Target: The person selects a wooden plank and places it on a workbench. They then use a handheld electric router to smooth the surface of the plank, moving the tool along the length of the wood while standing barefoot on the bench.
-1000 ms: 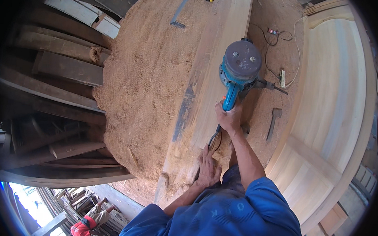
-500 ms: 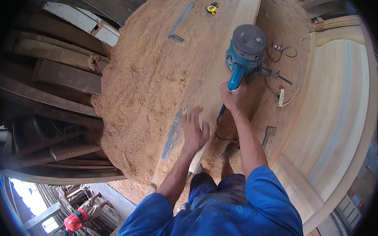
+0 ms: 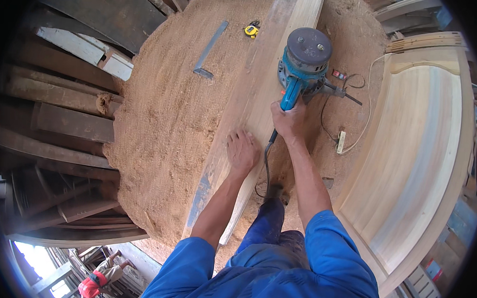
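Observation:
My right hand (image 3: 290, 118) is wrapped round the handle of a teal power router (image 3: 308, 50) with a round dark grey top. The router stands on a long wooden plank (image 3: 257, 91), near its right edge. A black cord runs back from the handle, and a thin rod sticks out on the tool's right side. The bit and most of the base are hidden. My left hand (image 3: 242, 150) rests palm down on the plank nearer to me, holding nothing, its fingers slightly bent against the wood.
Sawdust (image 3: 164, 140) covers the floor around the plank. A metal try square (image 3: 208, 52) and a yellow tape measure (image 3: 251, 29) lie left of it. At right are a power strip (image 3: 341, 142) and a large wooden panel (image 3: 408, 151). Boards (image 3: 74, 121) are stacked left; another person (image 3: 91, 285) is beyond.
My left hand has come down onto the plank from a blurred, spread pose above it. The router sits slightly farther along the plank, my right hand still gripping it. My view has shifted a little.

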Demonstrator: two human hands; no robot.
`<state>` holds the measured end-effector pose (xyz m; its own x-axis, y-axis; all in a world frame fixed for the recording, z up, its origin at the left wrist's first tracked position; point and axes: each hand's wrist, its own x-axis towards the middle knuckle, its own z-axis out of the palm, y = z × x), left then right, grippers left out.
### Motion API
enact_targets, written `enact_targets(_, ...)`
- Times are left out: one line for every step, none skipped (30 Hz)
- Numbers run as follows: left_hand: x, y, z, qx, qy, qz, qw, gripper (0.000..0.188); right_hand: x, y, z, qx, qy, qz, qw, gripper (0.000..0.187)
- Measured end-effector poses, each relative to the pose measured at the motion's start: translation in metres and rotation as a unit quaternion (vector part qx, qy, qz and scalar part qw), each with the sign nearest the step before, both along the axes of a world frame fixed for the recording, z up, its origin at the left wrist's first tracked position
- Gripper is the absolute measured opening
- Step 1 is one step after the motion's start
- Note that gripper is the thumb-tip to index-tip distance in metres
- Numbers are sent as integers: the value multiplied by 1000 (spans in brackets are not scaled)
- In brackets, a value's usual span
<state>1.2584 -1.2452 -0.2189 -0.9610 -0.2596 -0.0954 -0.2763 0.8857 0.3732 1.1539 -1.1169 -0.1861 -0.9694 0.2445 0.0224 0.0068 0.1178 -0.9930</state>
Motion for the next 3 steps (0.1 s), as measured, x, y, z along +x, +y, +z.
enact_targets(-1,0,0,1,8,-8,1000,32,-10,3,-5,8,25,-10,1000,38)
enact_targets(1,-4,-5,-1,0,-6,1000,34,-19,4,-3,-4,18,-2,1000,38)
enact_targets(3,-10,-15,-2,-7,-3,1000,36,-28,4,3,-15,11,6,1000,37)
